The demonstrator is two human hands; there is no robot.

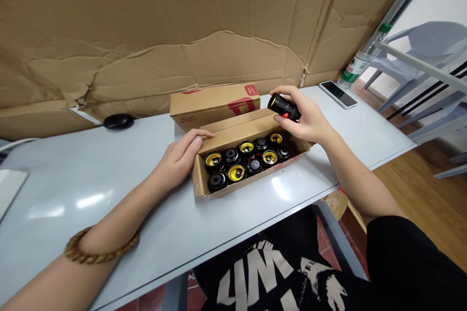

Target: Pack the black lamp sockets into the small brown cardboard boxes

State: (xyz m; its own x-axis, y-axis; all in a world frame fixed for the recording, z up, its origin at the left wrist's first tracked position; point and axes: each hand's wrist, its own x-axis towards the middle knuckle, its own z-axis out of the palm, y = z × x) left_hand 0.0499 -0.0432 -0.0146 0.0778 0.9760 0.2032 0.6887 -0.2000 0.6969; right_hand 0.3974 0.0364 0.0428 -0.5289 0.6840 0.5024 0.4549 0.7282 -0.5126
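Observation:
In my right hand [304,114] is a small black flashlight [280,106] with a yellow-lined end and a red button. I hold it above the right end of an open cardboard box [219,193], its yellow end pointing left. My left hand [182,155] holds the box by its back left corner, with the fingers along the raised flap. Inside, similar black flashlights [254,166] stand upright in two rows. Some show yellow ends and others black ends. At the right end of the box there is a dark gap, partly shaded.
Behind the open box stands a closed cardboard box [215,102] with red print. A large cardboard sheet [189,19] rises along the table's back. A black mouse [118,121] lies left; a phone [338,94] and a water bottle [359,65] are at the right.

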